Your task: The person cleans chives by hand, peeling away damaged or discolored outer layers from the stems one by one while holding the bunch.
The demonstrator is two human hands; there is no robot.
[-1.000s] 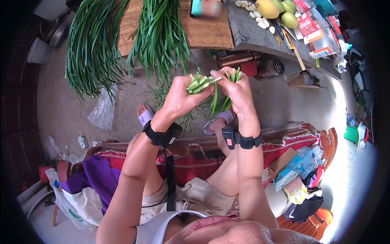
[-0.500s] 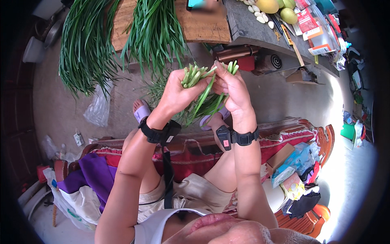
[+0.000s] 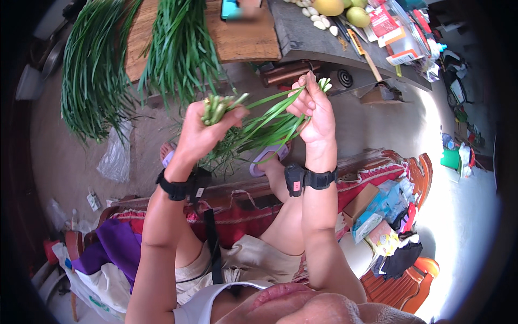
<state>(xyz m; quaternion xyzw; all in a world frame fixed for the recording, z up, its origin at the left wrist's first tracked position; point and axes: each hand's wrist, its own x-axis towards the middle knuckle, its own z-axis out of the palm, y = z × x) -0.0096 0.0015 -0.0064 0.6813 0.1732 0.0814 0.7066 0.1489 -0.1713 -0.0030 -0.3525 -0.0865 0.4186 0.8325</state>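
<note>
My left hand is closed round a bunch of garlic chives, its pale cut ends sticking up above the fist. My right hand stands apart from it, fingers closed on a few chives whose whitish ends poke out beside the fingertips. Their green leaves trail down and left toward the bunch, under my left hand. Beyond my hands, two large heaps of long chives lie over the table's front edge: a left heap and a middle heap.
The wooden board bears the heaps. On the grey tabletop at right lie yellow-green fruit, garlic cloves, a knife and packages. Loose chive bits and a clear plastic bag are on the floor. I sit on a red-covered wooden bench with boxes at right.
My hands, close together before, have drawn apart. The right has pulled a few chives away from the bunch in the left. The whole view has shifted slightly.
</note>
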